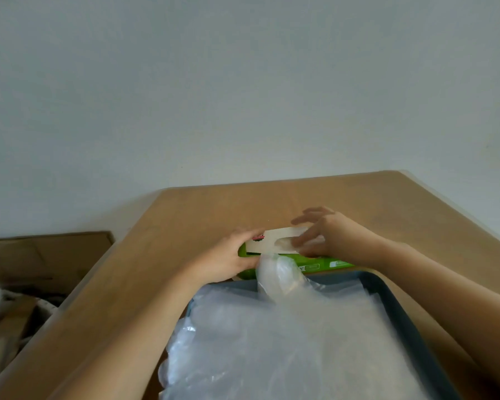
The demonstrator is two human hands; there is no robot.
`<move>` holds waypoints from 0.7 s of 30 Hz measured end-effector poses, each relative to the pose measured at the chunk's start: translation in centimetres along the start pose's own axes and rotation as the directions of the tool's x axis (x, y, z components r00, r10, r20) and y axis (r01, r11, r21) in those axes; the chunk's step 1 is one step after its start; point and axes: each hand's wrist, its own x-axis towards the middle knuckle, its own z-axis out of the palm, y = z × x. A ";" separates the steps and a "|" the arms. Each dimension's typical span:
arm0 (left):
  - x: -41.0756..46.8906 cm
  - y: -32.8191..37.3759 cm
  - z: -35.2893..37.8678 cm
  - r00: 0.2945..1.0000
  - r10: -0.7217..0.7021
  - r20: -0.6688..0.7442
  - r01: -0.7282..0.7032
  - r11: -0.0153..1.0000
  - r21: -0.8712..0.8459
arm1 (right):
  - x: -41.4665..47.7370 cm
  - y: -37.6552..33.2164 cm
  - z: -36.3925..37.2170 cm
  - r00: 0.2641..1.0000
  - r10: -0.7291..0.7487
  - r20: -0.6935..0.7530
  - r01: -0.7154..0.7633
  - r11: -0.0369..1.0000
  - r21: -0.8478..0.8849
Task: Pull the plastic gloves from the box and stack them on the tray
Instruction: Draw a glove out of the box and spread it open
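1. Centrally, the green box [315, 259] lies on the wooden surface [214, 209], just beyond the far rim of the dark tray [387, 298].
2. The left hand [228, 258] grips the box's left end, fingers curled over its top edge.
3. The right hand [329, 235] reaches to the slot in the box top; its fingers are blurred, so I cannot tell whether they pinch anything.
4. A heap of clear plastic gloves [286, 342] fills the tray and spills over its left edge.
5. One crumpled glove [277, 272] stands up from the heap's far end, against the box front.
6. Far left, below the surface, sits brown cardboard [41, 255].
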 end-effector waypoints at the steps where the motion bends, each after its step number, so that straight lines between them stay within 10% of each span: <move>1: 0.0 -0.2 0.1 1.000 0.005 0.012 -0.005 1.000 -0.001 | 0.1 -0.1 0.5 1.000 0.007 0.005 -0.007 1.000 0.005; 21: 0.0 -0.5 0.2 0.999 0.017 0.047 -0.017 1.000 0.012 | -0.5 0.0 0.3 0.906 0.251 -0.341 -0.077 0.890 0.449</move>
